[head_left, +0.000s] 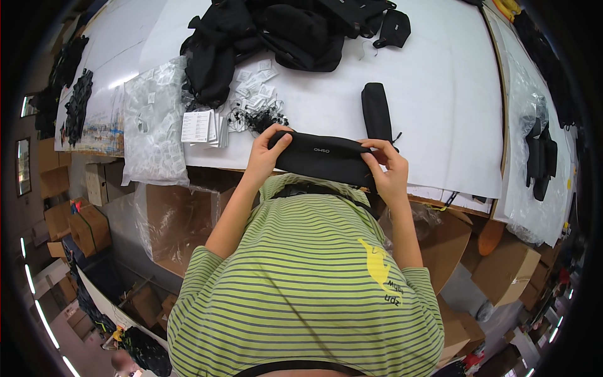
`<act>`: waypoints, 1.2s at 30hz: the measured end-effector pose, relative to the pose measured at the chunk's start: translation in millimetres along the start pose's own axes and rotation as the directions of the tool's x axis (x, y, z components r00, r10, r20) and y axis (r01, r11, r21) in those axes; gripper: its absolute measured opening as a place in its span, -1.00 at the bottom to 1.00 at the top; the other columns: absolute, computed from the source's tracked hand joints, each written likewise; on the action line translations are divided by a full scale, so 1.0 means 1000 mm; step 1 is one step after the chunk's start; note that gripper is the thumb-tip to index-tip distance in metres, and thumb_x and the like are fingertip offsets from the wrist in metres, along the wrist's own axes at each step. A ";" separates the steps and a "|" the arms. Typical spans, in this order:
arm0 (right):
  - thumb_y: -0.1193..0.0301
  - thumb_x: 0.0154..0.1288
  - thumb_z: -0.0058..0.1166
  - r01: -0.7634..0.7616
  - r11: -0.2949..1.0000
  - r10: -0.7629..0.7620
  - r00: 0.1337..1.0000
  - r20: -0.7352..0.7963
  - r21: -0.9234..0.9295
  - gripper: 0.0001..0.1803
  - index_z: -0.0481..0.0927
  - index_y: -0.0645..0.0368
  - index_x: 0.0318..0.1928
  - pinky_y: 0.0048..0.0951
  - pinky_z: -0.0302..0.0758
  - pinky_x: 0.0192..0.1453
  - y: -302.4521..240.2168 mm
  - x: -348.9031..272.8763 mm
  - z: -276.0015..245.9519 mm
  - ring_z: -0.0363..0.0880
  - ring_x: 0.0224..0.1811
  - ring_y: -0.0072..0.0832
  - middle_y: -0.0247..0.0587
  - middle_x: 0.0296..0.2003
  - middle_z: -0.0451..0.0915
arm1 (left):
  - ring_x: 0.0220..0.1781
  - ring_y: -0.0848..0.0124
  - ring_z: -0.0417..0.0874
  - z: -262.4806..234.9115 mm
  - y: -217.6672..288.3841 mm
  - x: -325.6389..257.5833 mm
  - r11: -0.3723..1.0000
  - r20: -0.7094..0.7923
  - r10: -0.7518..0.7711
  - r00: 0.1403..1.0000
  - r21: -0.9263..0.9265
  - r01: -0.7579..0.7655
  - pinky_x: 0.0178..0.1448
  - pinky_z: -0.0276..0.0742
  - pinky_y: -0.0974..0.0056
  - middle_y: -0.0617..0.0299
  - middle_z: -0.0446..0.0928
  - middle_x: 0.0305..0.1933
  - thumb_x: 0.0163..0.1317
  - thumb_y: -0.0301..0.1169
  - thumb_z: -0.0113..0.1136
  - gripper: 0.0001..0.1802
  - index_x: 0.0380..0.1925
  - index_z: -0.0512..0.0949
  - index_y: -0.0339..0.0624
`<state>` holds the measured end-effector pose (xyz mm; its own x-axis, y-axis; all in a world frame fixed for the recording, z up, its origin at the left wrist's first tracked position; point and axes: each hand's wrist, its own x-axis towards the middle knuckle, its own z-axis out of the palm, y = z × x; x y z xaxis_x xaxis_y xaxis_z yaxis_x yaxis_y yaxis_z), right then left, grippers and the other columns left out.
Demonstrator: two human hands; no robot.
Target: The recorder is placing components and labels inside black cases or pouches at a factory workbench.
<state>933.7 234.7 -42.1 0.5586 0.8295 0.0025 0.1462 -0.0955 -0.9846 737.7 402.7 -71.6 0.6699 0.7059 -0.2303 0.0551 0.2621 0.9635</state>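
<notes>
A flat black fabric pouch (321, 161) with small pale lettering is stretched between my hands at the table's near edge. My left hand (270, 148) pinches its left end, thumb on top. My right hand (386, 162) grips its right end the same way, with the fingertips partly behind the fabric. Just beyond my right hand lies another long black pouch (377, 113) with a thin cord at its near end. Past my left hand sits a tangle of thin black cords (259, 120). Beside it is a stack of white printed cards (202, 127).
White tags (257, 88) lie loose behind the cords. A clear plastic bag (154, 119) of small packets hangs over the table edge at left. Black pouches (295, 31) are heaped at the back, with one smaller pouch (396, 28) apart. Cardboard boxes (512, 270) stand below the white table (446, 94).
</notes>
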 end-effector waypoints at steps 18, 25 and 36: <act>0.40 0.25 0.09 -0.185 0.970 0.236 0.565 -0.791 0.157 -0.78 0.51 0.31 -0.19 -0.53 0.43 -0.18 0.206 0.032 -0.032 0.50 -0.26 -0.52 -0.20 -0.27 0.57 | 0.16 0.04 0.31 -0.172 -0.032 0.031 0.203 -0.399 0.578 0.712 0.915 0.348 0.20 0.24 0.03 -0.01 0.35 0.08 0.06 -0.10 0.26 -0.32 0.12 0.33 -0.22; 0.40 0.19 0.09 -0.476 0.866 0.251 0.680 -0.689 -0.155 -0.80 0.55 0.23 -0.20 -0.46 0.42 -0.09 0.184 0.024 -0.055 0.54 -0.25 -0.40 -0.18 -0.27 0.58 | 0.20 -0.04 0.28 -0.189 -0.059 0.022 0.135 -0.446 0.347 0.825 0.894 0.427 0.20 0.24 0.01 -0.07 0.31 0.17 0.04 -0.01 0.23 -0.26 0.13 0.36 -0.28; 0.42 0.15 0.06 -0.069 0.934 -0.017 0.972 -0.236 -0.351 -0.90 0.57 0.11 -0.31 -0.46 0.36 -0.42 0.115 0.047 0.043 0.38 -0.56 -0.48 -0.31 -0.45 0.51 | -0.10 0.09 0.55 -0.180 -0.033 0.017 0.329 -0.411 0.344 0.844 0.895 0.301 -0.05 0.45 0.17 0.06 0.55 -0.15 0.08 -0.17 0.23 -0.59 -0.15 0.58 -0.23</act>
<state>941.3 286.1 -162.5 0.7330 0.6776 0.0602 0.3845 -0.3397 -0.8583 613.8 525.0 -131.8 0.2806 0.9564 0.0807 0.8827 -0.2901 0.3698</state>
